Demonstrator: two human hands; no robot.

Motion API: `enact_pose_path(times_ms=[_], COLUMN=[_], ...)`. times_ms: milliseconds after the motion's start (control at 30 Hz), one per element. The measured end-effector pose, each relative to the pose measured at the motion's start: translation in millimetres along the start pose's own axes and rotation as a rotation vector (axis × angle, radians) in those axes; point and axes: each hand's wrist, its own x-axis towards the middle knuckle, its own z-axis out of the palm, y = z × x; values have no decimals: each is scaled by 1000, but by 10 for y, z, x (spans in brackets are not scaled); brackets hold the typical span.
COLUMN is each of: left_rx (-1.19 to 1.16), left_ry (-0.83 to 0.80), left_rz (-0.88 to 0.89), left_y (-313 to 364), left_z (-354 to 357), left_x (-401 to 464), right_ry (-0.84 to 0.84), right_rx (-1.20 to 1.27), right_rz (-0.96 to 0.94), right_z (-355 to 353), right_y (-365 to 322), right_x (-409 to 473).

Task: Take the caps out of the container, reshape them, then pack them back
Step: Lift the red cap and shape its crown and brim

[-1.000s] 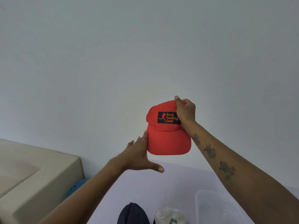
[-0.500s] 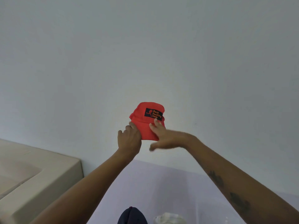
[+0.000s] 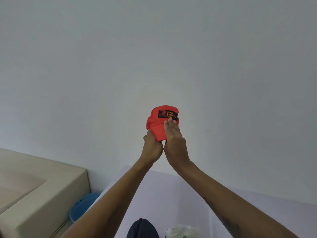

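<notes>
High in front of the pale wall, the fingers [image 3: 169, 123] of the right hand [image 3: 174, 143] are laid straight along the brim of the red cap [image 3: 158, 125], their tips reaching the lower edge of the black logo patch [image 3: 167, 114]; the brim is pressed from that side, not gripped. On the other side the left hand [image 3: 151, 146] is curled round the brim's left edge, though its fingertips are hidden behind the fabric, so the depth of the hold cannot be told. Between the two hands the brim is squeezed into a narrow curve, and the crown stands above them with the patch facing the camera. The cap is held up at arm's length, well apart from the lilac table surface [image 3: 171, 194] below. At the bottom edge a dark navy cap [image 3: 142, 228] and a white cap [image 3: 181, 231] are seen lying near each other on that surface; the container is not in view. A beige cushioned block [image 3: 42, 194] and a blue item [image 3: 82, 206] lie to the left. The reshaping step is judged to be under way. If the brim is pressed too hard, a sharp crease could be left instead of a smooth arch. Since only the left hand truly grips, the cap could be dropped if that hold is loosened.
</notes>
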Motion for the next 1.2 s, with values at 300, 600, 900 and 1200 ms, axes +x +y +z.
enact_pose_path(times_ms=[300, 600, 900, 1200], left_rx=[652, 316, 318, 719], left_ry=[-52, -74, -51, 13], left_rz=[-49, 90, 20, -71], left_y=[-133, -78, -187, -97], left_z=[-150, -217, -321, -308], left_x=[-34, -38, -30, -52], right_ry=[-281, -136, -94, -12], right_rx=[-245, -253, -65, -73], right_rz=[-167, -399, -270, -163], right_z=[51, 25, 135, 140], right_y=[119, -64, -24, 216], right_x=[-65, 106, 12, 54])
